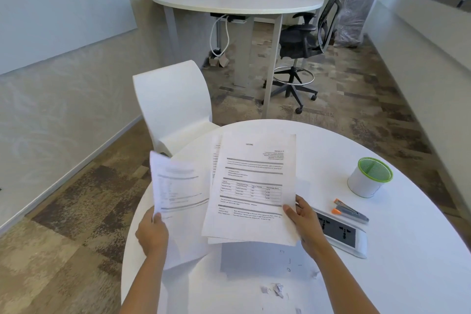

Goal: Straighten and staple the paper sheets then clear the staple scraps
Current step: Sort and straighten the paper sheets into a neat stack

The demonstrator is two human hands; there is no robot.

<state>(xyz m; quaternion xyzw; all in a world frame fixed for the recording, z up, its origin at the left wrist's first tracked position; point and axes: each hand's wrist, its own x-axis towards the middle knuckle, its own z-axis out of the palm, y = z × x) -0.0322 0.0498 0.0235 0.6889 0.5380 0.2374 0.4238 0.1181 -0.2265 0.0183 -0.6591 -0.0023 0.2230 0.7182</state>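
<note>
— White paper in both grips?
— Yes. The left grip (152,233) pinches the lower edge of one printed sheet (175,186), held up at centre left. The right grip (304,222) clamps its thumb over the lower right corner of a stack of sheets (251,186), raised above the table (407,262) mid-frame.
— And around them?
— Staple scraps (289,261) and torn paper bits (277,289) lie on the table at bottom centre. Right of the right grip sit a socket panel (341,233), an orange-tipped stapler (350,210), then a green-rimmed cup (369,181).
</note>
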